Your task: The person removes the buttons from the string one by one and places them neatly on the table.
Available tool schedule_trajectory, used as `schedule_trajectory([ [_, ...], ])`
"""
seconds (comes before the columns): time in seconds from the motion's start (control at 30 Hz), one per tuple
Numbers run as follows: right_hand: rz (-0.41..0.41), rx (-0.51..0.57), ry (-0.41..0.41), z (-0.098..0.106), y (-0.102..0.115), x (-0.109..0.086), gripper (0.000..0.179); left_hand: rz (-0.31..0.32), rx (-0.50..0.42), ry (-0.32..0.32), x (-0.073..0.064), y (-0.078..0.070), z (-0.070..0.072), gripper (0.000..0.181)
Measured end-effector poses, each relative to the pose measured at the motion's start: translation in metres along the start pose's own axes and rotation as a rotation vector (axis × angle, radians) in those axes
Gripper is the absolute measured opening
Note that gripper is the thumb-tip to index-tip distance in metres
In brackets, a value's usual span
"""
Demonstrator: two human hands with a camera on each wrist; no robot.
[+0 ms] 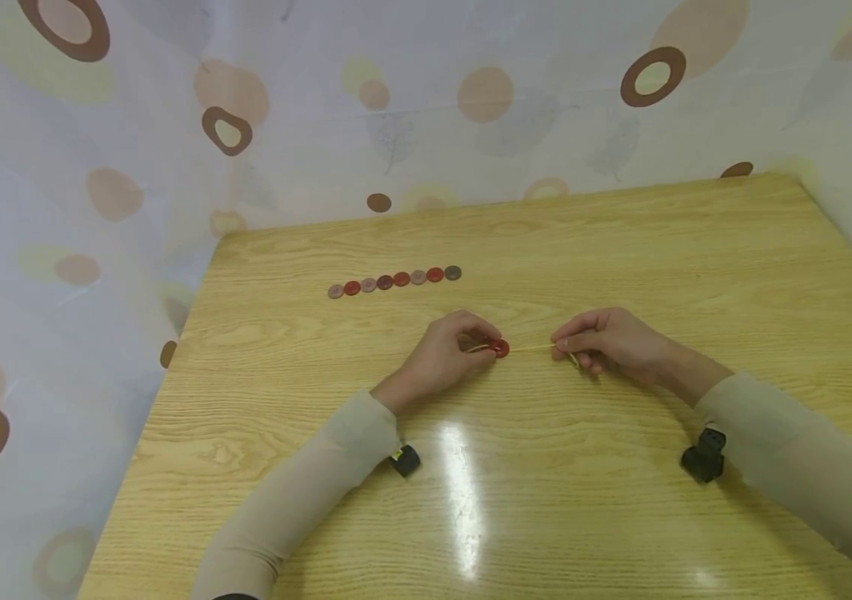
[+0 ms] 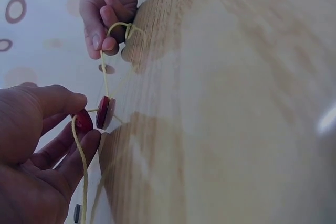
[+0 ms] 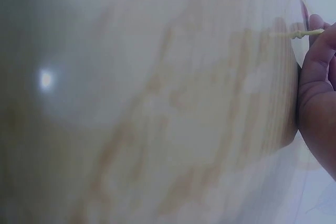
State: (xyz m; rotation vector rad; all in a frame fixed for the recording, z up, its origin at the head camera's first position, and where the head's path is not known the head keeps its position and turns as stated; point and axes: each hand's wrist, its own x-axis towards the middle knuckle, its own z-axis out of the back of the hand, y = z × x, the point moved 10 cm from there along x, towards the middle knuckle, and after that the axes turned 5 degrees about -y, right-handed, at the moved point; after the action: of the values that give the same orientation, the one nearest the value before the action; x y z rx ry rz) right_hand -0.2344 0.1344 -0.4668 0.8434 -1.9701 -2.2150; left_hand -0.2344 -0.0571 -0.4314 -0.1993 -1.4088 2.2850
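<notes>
My left hand [image 1: 441, 354] pinches a red button [image 2: 84, 122] between thumb and fingers, low over the wooden table. A thin yellow cord [image 1: 531, 347] runs through it, and its tail hangs down past the palm in the left wrist view. Just beyond the fingertips, a second red button [image 2: 102, 113] sits on edge on the same cord. To the right, my right hand [image 1: 617, 343] pinches the cord between thumb and forefinger, keeping it fairly straight between the hands. A knotted end [image 2: 129, 30] of the cord curls out below its fingers.
Farther back on the table [image 1: 621, 258], several red, pinkish and dark buttons [image 1: 401, 279] lie in a slanting row. A patterned cloth [image 1: 426, 100] hangs behind the table and along its left side. Small black cameras [image 1: 405, 460] sit under both wrists.
</notes>
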Motion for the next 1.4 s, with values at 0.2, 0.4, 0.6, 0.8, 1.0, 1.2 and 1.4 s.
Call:
schedule_trajectory([
  [0.2,0.002,-0.005,-0.005,0.000,0.002,0.000,0.029,0.019,-0.005,-0.013,-0.001,-0.001,0.002,0.020],
  [0.4,0.000,-0.011,-0.009,0.000,0.002,0.001,0.029,0.024,-0.017,-0.021,-0.003,-0.001,0.004,0.021],
  [0.6,-0.001,-0.018,-0.007,0.000,0.002,0.000,0.029,0.032,-0.017,-0.030,-0.004,0.001,0.006,0.022],
  [0.8,0.010,-0.009,-0.006,0.001,0.002,0.000,0.029,0.036,-0.019,-0.033,-0.005,0.003,0.007,0.021],
  [1.0,-0.001,-0.008,-0.008,0.002,0.001,0.000,0.027,0.030,-0.012,-0.027,-0.007,0.003,0.009,0.020],
  [1.2,-0.006,-0.007,-0.007,0.002,0.000,0.000,0.029,0.026,-0.011,-0.026,-0.009,0.002,0.010,0.020],
  [1.4,-0.002,-0.002,-0.003,0.001,0.000,0.000,0.028,0.028,-0.018,-0.029,-0.010,0.003,0.011,0.020],
])
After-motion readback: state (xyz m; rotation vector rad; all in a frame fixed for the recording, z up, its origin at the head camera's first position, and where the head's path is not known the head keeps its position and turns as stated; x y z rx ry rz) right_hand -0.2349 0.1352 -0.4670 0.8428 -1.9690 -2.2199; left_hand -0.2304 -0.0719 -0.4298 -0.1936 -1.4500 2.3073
